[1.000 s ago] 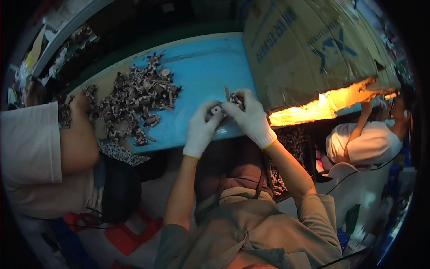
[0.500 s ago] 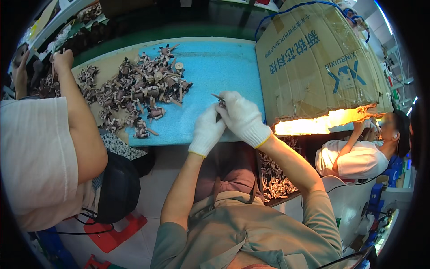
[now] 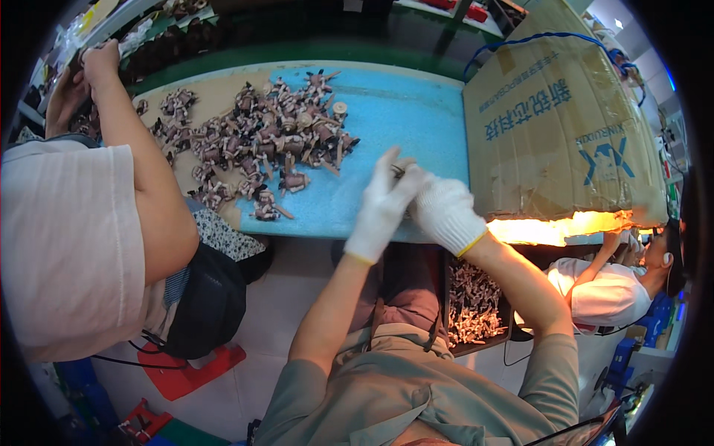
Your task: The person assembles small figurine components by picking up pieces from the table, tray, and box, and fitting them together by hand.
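White knit gloves with yellow cuffs cover both hands, which meet over the near right part of a blue foam mat (image 3: pixel 416 111). My left hand (image 3: pixel 378 208) points its fingers upward, closed near a small dark piece (image 3: pixel 399 172) that barely shows between the hands. My right hand (image 3: pixel 449 211) is curled against it from the other side. The piece is mostly hidden by the gloves, so its kind cannot be made out. To the left lies a heap of small brown and pinkish toy figures (image 3: pixel 275 141), apart from both hands.
A big cardboard box (image 3: pixel 543 134) stands right of the mat, glowing orange along its lower edge. Below it is a dark tray (image 3: pixel 476 346) of similar small pieces. One co-worker (image 3: pixel 82 245) sits close on my left, another (image 3: pixel 606 293) beyond the box. A red stool (image 3: pixel 195 375) stands on the floor.
The whole view has shifted, so mat, heap and box appear farther right. My left hand's fingers now reach higher beside the right hand, and less of the held piece shows.
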